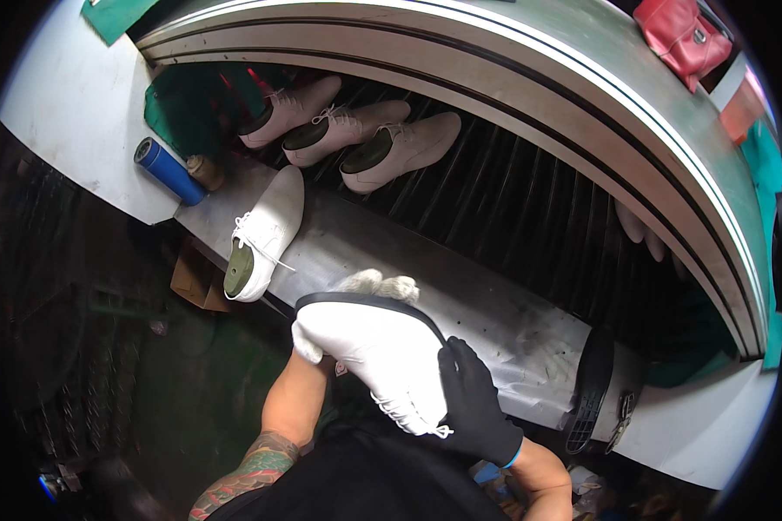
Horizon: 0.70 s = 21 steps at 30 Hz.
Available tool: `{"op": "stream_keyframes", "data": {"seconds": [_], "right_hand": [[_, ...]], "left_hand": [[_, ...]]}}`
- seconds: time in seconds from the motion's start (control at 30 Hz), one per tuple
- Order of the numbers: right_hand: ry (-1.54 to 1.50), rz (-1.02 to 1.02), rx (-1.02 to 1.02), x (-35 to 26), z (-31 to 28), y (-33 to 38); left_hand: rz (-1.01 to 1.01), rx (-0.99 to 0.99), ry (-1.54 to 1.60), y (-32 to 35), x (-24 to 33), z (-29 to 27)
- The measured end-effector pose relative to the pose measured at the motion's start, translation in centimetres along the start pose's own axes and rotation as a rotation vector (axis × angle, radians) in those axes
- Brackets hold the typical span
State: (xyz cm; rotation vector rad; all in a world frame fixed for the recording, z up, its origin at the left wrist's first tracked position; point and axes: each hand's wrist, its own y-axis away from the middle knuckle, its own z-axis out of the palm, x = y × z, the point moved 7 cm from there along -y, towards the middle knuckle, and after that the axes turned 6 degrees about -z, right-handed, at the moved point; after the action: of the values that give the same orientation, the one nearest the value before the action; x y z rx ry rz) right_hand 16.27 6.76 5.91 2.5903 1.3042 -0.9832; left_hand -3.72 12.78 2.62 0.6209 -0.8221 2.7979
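Note:
A white lace-up shoe [365, 339] with a black sole edge is held tilted on its side in front of my body, its laces turned toward me. My left hand [375, 285], in a white knitted glove, grips the toe part, with fingers over the sole side and the thumb on the upper. My right hand [478, 399], in a black glove, is closed around the heel end; the shoe hides part of its fingers. Beyond my left hand, another white lace-up shoe [274, 217] with a green insert stands on the metal ledge [487, 339], one lace hanging loose.
Under the curved hood [495, 65], three pale shoes [408, 148] sit on a dark slatted bed; more toes [639, 230] show at right. A black sole [589, 391] lies at the ledge's right end. A blue cylinder [169, 169] stands left, a red bag [686, 39] on top.

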Motion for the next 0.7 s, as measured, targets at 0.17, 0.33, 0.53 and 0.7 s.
{"op": "stream_keyframes", "data": {"seconds": [0.17,0.33,0.53,0.7], "right_hand": [[0.02,-0.053,0.029,-1.0,1.1,-0.2],[-0.127,-0.143,0.024,-1.6,-0.1,-2.5],[-0.191,-0.155,-0.037,1.3,-1.1,-1.2],[-0.411,-0.094,-0.02,3.6,-0.7,0.0]], "left_hand": [[-0.062,0.051,0.067,2.1,-0.6,-1.0],[-0.026,0.097,-0.058,2.2,-0.5,-0.1],[-0.069,0.053,-0.264,-1.4,-0.1,2.7],[0.002,0.172,-0.118,-2.3,2.4,3.2]]}}
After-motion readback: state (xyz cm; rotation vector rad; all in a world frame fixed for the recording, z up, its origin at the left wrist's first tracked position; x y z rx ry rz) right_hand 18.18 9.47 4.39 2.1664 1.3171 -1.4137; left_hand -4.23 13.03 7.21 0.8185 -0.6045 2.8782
